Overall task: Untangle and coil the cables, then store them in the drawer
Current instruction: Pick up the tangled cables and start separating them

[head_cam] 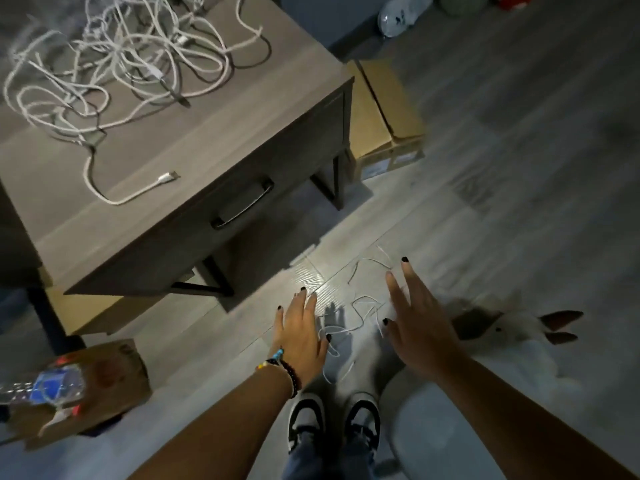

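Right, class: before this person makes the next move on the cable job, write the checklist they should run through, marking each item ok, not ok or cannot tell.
1. Both hands free: ok. The left hand and right hand are open and hold nothing.
2. Cables untangled: not ok. The white cables lie in a knotted pile on the table.
3. Drawer open for storing: not ok. The drawer is shut; its handle is clear to grab.
4. Nothing left on the floor: not ok. A thin white cord lies between the hands.
5. Room inside the drawer: cannot tell.

Dim room, bright patch on floor [322, 271], blurred, warped edges
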`<state>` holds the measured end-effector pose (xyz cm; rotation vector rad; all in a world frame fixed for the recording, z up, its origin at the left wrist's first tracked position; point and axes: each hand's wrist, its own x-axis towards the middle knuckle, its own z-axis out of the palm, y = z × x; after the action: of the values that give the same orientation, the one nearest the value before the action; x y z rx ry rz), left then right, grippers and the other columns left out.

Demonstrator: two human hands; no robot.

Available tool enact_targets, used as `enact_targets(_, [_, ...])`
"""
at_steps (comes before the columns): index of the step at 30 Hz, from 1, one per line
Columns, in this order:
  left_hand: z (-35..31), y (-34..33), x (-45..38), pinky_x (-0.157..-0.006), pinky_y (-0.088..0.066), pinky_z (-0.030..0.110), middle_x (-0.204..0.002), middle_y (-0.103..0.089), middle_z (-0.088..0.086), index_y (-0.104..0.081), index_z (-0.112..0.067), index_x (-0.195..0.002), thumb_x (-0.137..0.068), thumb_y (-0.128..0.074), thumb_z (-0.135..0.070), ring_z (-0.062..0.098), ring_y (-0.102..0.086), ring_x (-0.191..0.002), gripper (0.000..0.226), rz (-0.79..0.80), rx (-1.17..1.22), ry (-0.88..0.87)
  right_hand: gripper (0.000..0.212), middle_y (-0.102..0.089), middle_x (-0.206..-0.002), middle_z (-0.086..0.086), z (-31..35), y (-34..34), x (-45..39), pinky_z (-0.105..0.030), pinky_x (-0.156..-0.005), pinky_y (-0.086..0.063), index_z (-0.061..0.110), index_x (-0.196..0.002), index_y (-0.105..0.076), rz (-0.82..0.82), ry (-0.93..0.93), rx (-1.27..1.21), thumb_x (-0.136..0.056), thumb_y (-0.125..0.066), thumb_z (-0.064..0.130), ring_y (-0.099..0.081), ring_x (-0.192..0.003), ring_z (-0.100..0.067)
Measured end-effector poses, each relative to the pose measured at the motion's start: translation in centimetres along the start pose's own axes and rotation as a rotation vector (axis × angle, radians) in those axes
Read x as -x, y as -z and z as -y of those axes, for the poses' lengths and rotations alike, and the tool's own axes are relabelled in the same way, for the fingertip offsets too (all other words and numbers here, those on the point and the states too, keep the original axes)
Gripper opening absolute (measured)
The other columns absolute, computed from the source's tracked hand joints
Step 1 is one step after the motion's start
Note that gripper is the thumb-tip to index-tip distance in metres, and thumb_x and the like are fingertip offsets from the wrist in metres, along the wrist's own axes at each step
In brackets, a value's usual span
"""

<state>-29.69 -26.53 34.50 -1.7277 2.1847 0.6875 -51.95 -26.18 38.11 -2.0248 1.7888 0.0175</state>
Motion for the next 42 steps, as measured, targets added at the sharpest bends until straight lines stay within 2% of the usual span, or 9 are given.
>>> enact_targets(4, [0.3,-7.0,-3.5,-0.119,-0.002,0.047,-0.159,-0.007,0.008,0.001,-0.012,-0.151,-0.094,-0.044,-0.037,0.027,0.0,-0.147,0.077,0.165,0.003,0.027,0.093,-0.017,-0.156,-0.025,-2.4,-6.2,-0.9,-0.043,-0.1,-0.039,0.008,-0.147,-0.03,0.035,-0.099,-0.024,-0.073,-0.08,0.033,-0.039,-0.134,-0.042])
enact_targets(8, [1.3,-14.1,-7.8,-0.118,-0.005,0.049,-0.159,-0.016,0.007,-0.011,-0.016,-0.152,-0.093,-0.045,-0.044,0.029,-0.003,-0.147,0.073,0.361,-0.045,0.097,0.085,0.039,-0.145,-0.008,-4.5,-12.8,-2.1,-0.038,-0.117,-0.015,0.019,-0.153,0.005,0.131,-0.116,-0.042,-0.094,-0.053,0.039,0.003,-0.148,-0.033])
enact_targets(11, [1.8,-18.1,-10.6,-0.118,-0.004,0.048,-0.159,-0.011,0.01,0.0,-0.014,-0.152,-0.089,-0.054,-0.046,0.029,-0.004,-0.147,0.09,0.452,-0.026,0.069,0.082,0.047,-0.139,-0.004,-5.7,-16.9,-3.1,-0.038,-0.118,-0.012,0.022,-0.153,0.01,0.16,-0.147,-0.065,-0.097,-0.047,0.043,0.009,-0.148,-0.03])
enact_targets(16, [1.9,-21.0,-12.8,-0.117,-0.008,0.042,-0.152,-0.032,0.008,-0.005,-0.017,-0.152,-0.089,-0.057,-0.038,0.025,-0.026,-0.142,0.083,0.449,0.026,0.036,0.079,0.011,-0.16,-0.012,-5.8,-21.5,-2.6,-0.048,-0.107,-0.037,0.02,-0.151,-0.007,0.073,-0.174,-0.226,-0.089,-0.013,0.068,-0.025,-0.142,-0.038])
enact_targets(19, [1.5,-19.8,-12.3,-0.105,-0.02,0.036,-0.134,-0.051,0.003,-0.035,-0.023,-0.139,-0.089,-0.056,-0.022,0.023,-0.044,-0.127,0.054,0.357,0.015,-0.026,0.075,-0.008,-0.159,-0.02,-5.6,-21.4,-1.3,-0.052,-0.1,-0.046,0.015,-0.149,-0.019,0.064,-0.155,-0.268,-0.091,-0.049,0.051,-0.037,-0.136,-0.039])
enact_targets(23, [1.2,-16.9,-9.7,-0.097,-0.024,0.032,-0.126,-0.052,-0.002,-0.04,-0.025,-0.136,-0.08,-0.06,-0.005,0.018,-0.046,-0.121,0.063,0.198,0.084,-0.129,0.084,-0.013,-0.157,-0.02,-4.6,-17.6,0.2,-0.051,-0.096,-0.05,0.016,-0.146,-0.02,0.045,-0.175,-0.277,-0.082,-0.073,0.028,-0.042,-0.133,-0.04])
enact_targets(30, [-0.7,-6.7,-3.9,-0.079,-0.047,0.032,-0.096,-0.059,0.002,-0.065,-0.017,-0.116,-0.085,-0.038,-0.005,0.023,-0.057,-0.091,0.043,-0.223,0.438,-0.279,0.089,0.004,-0.16,-0.016,-1.1,-6.9,1.6,-0.041,-0.108,-0.035,0.016,-0.15,-0.011,0.023,-0.086,-0.183,-0.084,-0.069,0.03,-0.023,-0.144,-0.035])
enact_targets(37, [-4.6,7.9,1.9,-0.083,-0.041,0.012,-0.099,-0.062,-0.003,-0.066,-0.014,-0.106,-0.092,-0.046,-0.004,0.003,-0.056,-0.093,0.026,-0.386,0.769,-0.245,0.085,-0.023,-0.157,-0.015,3.6,2.6,0.8,-0.04,-0.104,-0.046,0.008,-0.147,-0.031,-0.026,0.099,-0.317,-0.075,-0.074,0.024,-0.036,-0.139,-0.031])
enact_targets(42, [-5.4,15.5,5.4,-0.085,-0.05,0.027,-0.1,-0.065,-0.005,-0.061,-0.019,-0.105,-0.09,-0.046,-0.006,0.01,-0.063,-0.093,0.025,-0.427,1.202,-0.029,0.056,-0.058,-0.13,-0.019,6.1,6.4,-0.2,-0.044,-0.099,-0.048,-0.005,-0.124,-0.056,-0.234,0.239,-0.452,-0.078,-0.062,0.026,-0.051,-0.126,-0.032])
